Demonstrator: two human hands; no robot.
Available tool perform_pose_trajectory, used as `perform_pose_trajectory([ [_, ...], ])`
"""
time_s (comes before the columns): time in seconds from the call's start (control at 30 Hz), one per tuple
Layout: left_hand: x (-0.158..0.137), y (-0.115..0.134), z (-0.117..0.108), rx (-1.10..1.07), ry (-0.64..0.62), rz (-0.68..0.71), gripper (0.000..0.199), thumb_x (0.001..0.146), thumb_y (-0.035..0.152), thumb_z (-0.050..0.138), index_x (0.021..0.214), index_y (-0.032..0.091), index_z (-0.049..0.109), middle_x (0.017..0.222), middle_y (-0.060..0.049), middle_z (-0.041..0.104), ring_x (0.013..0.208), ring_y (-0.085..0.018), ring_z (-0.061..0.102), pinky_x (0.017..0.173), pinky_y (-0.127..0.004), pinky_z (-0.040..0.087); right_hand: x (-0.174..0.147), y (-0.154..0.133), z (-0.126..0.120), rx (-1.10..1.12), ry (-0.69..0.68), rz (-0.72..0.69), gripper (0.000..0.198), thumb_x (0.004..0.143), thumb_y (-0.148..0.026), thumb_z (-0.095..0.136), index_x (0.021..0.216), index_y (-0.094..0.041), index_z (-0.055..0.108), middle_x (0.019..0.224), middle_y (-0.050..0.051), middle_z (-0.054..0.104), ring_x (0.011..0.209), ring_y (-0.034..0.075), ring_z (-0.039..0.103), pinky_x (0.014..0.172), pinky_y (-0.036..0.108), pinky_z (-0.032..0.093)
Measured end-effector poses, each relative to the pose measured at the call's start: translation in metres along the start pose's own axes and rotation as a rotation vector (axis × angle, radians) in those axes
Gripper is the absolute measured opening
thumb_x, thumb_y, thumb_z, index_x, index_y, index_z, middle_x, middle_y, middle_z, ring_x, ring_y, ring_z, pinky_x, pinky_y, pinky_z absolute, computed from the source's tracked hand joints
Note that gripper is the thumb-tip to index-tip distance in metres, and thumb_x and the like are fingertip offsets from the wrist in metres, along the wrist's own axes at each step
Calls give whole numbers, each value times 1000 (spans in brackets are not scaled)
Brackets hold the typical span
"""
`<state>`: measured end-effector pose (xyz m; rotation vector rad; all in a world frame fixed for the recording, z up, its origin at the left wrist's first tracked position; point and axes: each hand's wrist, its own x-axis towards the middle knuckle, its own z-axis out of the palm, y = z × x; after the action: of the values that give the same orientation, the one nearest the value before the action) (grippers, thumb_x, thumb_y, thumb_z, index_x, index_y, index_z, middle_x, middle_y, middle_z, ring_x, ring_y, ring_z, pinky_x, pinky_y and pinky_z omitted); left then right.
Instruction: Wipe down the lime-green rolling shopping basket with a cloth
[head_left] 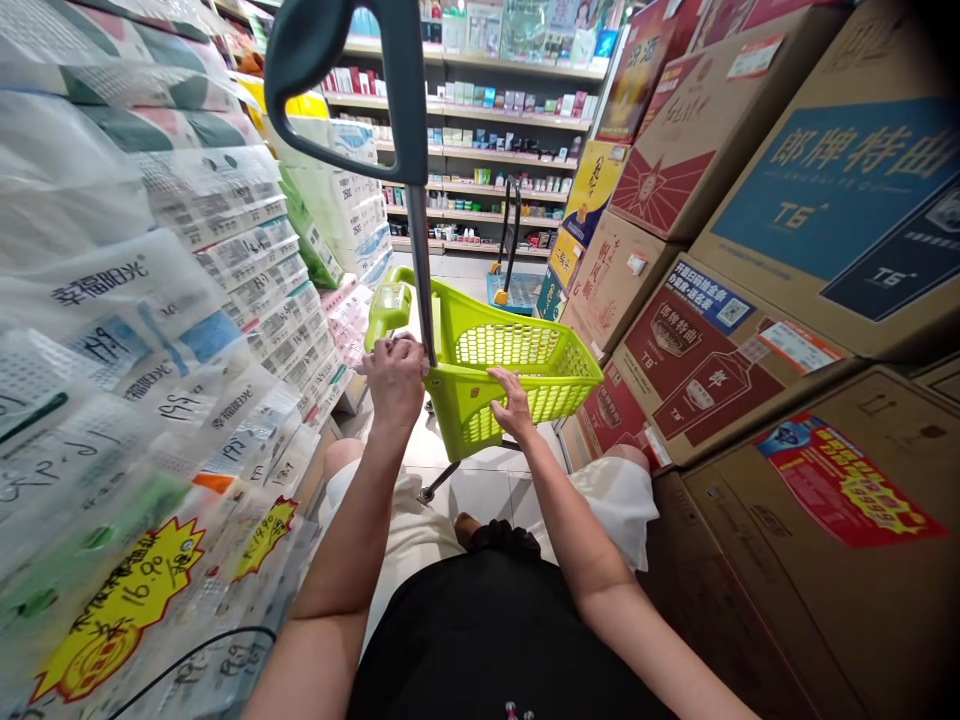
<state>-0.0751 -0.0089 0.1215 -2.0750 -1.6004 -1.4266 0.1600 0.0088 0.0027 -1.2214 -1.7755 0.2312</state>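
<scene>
A lime-green shopping cart basket (469, 400) with perforated walls is in front of me, and nothing shows inside it. Its grey pole (426, 270) rises to a dark looped handle (405, 90). At the basket's left corner, beside the pole, my left hand (396, 378) is closed on a crumpled pale pinkish cloth (414, 340), only partly visible. A green moulded part (388, 308) of the cart sits just beyond that hand. My right hand (513, 403) holds the near rim of the basket, fingers bent at the edge.
Stacked, plastic-wrapped tissue packs (240, 240) with price signs line the left. Cardboard cartons (757, 370) are piled high on the right. Beyond the cart stand a blue platform trolley (517, 290) and shelves of small boxed goods (510, 105). My knees flank the cart.
</scene>
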Motion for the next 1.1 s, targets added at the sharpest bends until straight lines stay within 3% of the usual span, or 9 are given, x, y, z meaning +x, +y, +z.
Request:
perform_pose_trajectory([
  [0.13,15,2,-8,130,-204,85,13,84,13,59,85,20,70,93,-13,67,110,-36,55,102,-58,46,1,-14,4,-63,16,24,68,74,-10,50,141,-20,55,140,12,62,140,28,50,134,58,15],
  [0.23,44,-8,-15,248,-464,143,9,77,17,65,82,19,73,82,-10,66,94,-31,60,93,-48,52,7,-29,6,-89,-23,-22,72,76,-12,52,148,-21,49,143,11,59,141,27,49,135,57,11],
  [0.37,84,-19,-29,249,-828,186,24,75,29,71,95,20,78,79,-4,69,78,-22,63,83,-32,52,15,-43,15,-54,-68,-67,72,77,-14,53,149,-18,49,145,12,57,142,27,47,135,55,7],
  [0.47,98,-15,-37,167,-938,162,37,76,48,75,100,20,77,86,-2,73,82,-20,66,83,-27,49,18,-43,22,-3,-58,-32,67,83,-17,52,149,-18,49,146,13,57,144,28,46,134,57,9],
  [0.6,75,3,-29,293,-779,46,37,82,54,74,98,20,76,94,-9,76,99,-30,70,100,-43,46,16,-37,28,10,-47,-43,66,85,-19,51,151,-18,47,149,14,54,148,28,41,133,57,11],
  [0.7,25,14,-12,329,-442,26,30,93,40,62,111,18,74,116,-18,75,115,-37,66,109,-54,38,14,-31,28,4,-35,-73,69,83,-17,51,152,-17,45,152,14,52,151,28,38,133,57,14],
  [0.8,-18,11,1,226,-152,72,39,100,24,44,131,17,67,142,-20,65,139,-36,53,116,-53,32,13,-25,26,2,-11,-107,69,82,-15,51,150,-17,46,151,15,53,150,28,40,133,56,18],
  [0.9,-17,-5,-1,168,-136,125,38,100,27,46,128,16,67,137,-19,68,136,-35,54,115,-51,33,15,-22,25,-1,8,-129,65,82,-16,51,147,-16,49,145,15,56,145,28,44,131,56,21],
  [1.1,39,-29,-18,134,-165,-130,39,94,52,56,100,16,71,99,-16,74,105,-34,65,97,-47,47,17,-25,31,9,46,-107,65,78,-15,54,143,-17,51,141,16,58,142,29,47,130,57,23],
])
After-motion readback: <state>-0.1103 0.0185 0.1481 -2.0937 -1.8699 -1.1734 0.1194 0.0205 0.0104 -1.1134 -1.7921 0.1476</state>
